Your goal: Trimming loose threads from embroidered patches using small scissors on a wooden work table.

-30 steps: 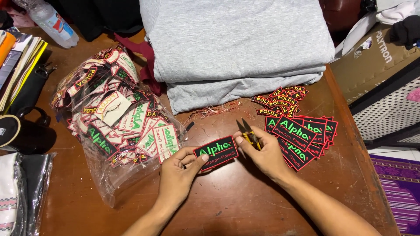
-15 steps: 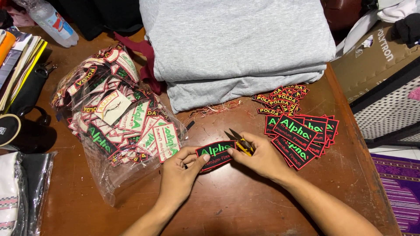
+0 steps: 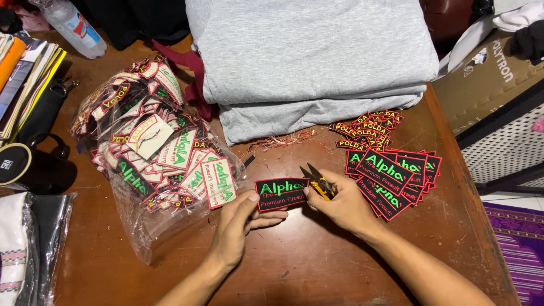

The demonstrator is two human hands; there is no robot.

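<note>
- The left hand [image 3: 238, 224] pinches a black rectangular embroidered patch with a red border and green lettering [image 3: 281, 194], thumb on its lower left corner and fingers curled under its lower edge.
- This patch lies flat just above the brown wooden bench [image 3: 317, 255], near the middle of it, with its left end touching the left hand and its right end at the blades of the snips.
- The right hand [image 3: 343, 204] is closed around small yellow-handled thread snips with dark blades [image 3: 317, 180]; the blades stand slightly apart and point up and left, right at the patch's upper right corner.
- Just right of the patch, behind the right hand, lies a fanned stack of matching black and red patches [image 3: 396, 175]; above that stack sits a heap of small narrow black patches with yellow lettering [image 3: 368, 129].
- Left of the patch, close beside the left hand, a clear plastic bag stuffed with mixed patches [image 3: 156, 158] slumps on the bench.
- Above the patch, at the far side of the bench, rests a pile of folded grey cloth [image 3: 311, 56], with loose red thread scraps [image 3: 280, 139] along its near edge.
- Well to the left of the patch, at the bench's edge, stands a black mug [image 3: 25, 167].
</note>
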